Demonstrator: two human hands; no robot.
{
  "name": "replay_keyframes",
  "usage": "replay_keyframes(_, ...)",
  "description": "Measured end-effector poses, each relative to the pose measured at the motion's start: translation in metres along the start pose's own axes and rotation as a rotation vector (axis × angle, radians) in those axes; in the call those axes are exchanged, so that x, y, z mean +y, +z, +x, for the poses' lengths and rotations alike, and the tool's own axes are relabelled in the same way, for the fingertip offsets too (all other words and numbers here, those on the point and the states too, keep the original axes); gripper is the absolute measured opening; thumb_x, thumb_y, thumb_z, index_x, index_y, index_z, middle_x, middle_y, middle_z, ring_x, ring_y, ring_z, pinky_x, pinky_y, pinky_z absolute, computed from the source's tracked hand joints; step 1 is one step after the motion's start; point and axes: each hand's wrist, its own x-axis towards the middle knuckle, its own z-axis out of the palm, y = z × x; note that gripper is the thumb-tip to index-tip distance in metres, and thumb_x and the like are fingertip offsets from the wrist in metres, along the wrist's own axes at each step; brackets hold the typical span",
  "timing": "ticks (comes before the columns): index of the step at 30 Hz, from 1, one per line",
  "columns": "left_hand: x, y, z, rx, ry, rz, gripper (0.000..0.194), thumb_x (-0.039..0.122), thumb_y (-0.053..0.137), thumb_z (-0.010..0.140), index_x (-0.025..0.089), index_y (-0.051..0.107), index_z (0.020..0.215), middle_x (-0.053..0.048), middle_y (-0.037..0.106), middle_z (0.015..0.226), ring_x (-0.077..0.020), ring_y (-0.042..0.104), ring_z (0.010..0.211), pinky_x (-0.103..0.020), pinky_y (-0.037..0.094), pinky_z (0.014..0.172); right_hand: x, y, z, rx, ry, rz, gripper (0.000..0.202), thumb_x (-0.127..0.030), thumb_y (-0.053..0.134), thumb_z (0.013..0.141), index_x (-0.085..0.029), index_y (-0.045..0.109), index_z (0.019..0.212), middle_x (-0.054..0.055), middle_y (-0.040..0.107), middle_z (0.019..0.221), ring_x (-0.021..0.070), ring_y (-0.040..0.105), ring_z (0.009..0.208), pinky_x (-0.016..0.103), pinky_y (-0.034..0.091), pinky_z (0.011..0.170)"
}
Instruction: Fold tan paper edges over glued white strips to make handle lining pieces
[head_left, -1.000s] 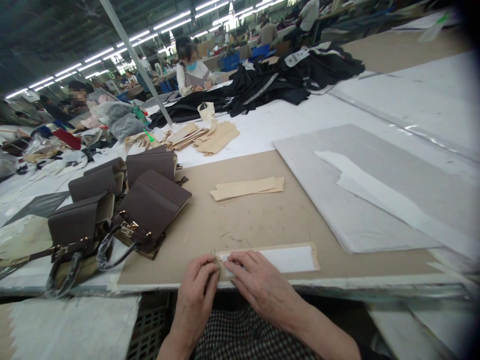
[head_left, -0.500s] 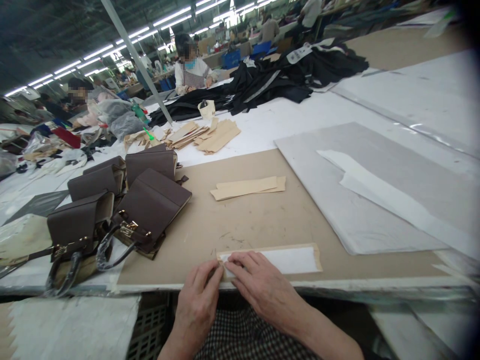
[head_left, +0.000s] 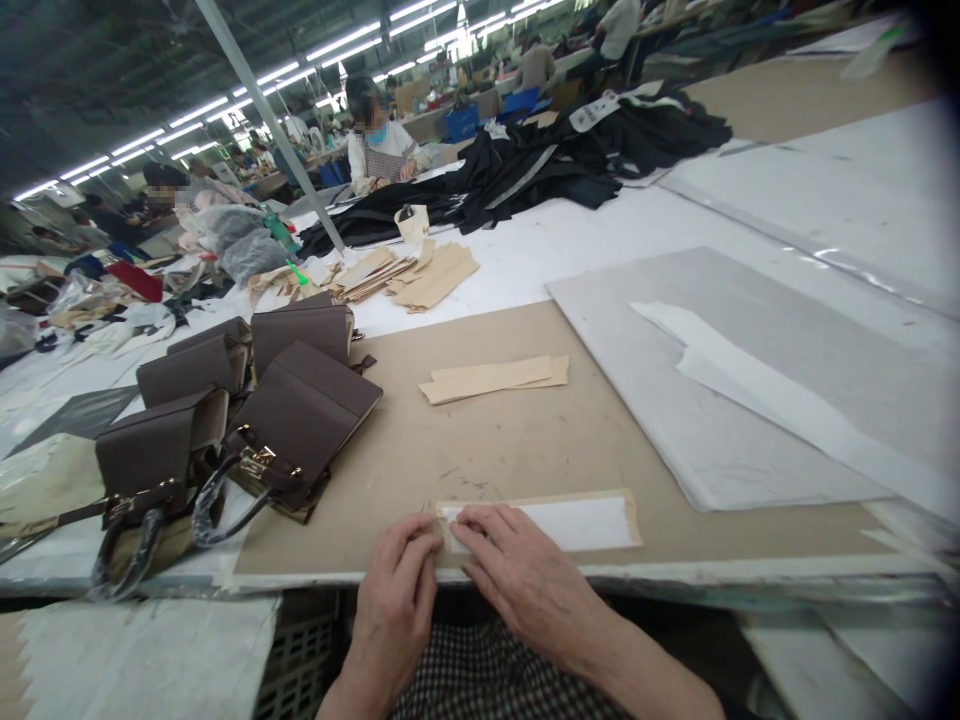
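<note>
Both hands [head_left: 457, 580] — fingertips on strip [head_left: 555, 520]

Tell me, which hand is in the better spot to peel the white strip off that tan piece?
Probably the left hand: its fingertips pinch the left end of the tan strip, where the white backing starts. The right hand lies flat on top, better placed to hold it down.

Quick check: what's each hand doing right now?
Left hand: fingertips pinch the left end of the tan strip.
Right hand: open, fingers pressed flat on the same strip, gripping nothing.
</note>
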Motion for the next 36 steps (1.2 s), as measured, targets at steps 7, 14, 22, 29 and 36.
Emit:
replay_keyframes(7,0.002,0.002,0.003,0.041,-0.044,-0.078,0.027,0.01,0.047,0.099,0.021,0.063,0.116,-0.01,0.057,0.127,-0.0208,0.058,0.12,-0.035,0.052,0.102,0.001,0.002,-0.001,-0.012,0.02,-0.007,0.038,-0.011,0.054,0.097,-0.014,0.054,0.135,0.014,0.054,0.131,0.0301,0.051,0.116,0.051,0.05,0.102)
replay_keyframes(14,-0.001,0.007,0.0,-0.039,0.121,0.002,0.047,0.002,0.039,0.097,0.02,0.054,0.138,-0.012,0.058,0.129,-0.0229,0.054,0.118,-0.04,0.049,0.104,0.002,0.0,0.0,-0.013,0.012,0.076,0.039,-0.01,0.05,0.098,-0.014,0.052,0.137,0.014,0.055,0.127,0.0304,0.05,0.115,0.052,0.049,0.101)
replay_keyframes(22,0.017,-0.007,0.027,-0.042,-0.398,-0.216,0.022,0.027,0.052,0.098,0.02,0.057,0.117,-0.008,0.063,0.112,-0.0217,0.063,0.1,-0.038,0.053,0.088,0.012,-0.003,-0.003,0.163,0.092,0.496,0.032,-0.007,0.05,0.094,-0.021,0.061,0.121,0.009,0.056,0.12,0.0226,0.055,0.113,0.039,0.049,0.1)
replay_keyframes(29,0.021,-0.001,0.047,-0.121,-0.526,-0.279,0.05,0.029,0.064,0.086,0.018,0.049,0.132,-0.005,0.064,0.108,-0.0164,0.061,0.077,-0.033,0.05,0.081,0.012,-0.002,-0.004,0.267,0.178,0.595,0.022,-0.015,0.048,0.097,-0.021,0.064,0.11,0.008,0.058,0.114,0.0212,0.06,0.105,0.037,0.051,0.095)
replay_keyframes(36,0.026,0.002,0.04,-0.107,-0.34,-0.176,0.033,0.021,0.063,0.086,0.022,0.059,0.118,-0.004,0.063,0.103,-0.0211,0.06,0.091,-0.035,0.048,0.081,0.011,-0.015,0.0,0.105,0.08,0.096,0.033,-0.011,0.058,0.094,-0.017,0.058,0.125,0.013,0.058,0.128,0.029,0.051,0.12,0.051,0.044,0.105)
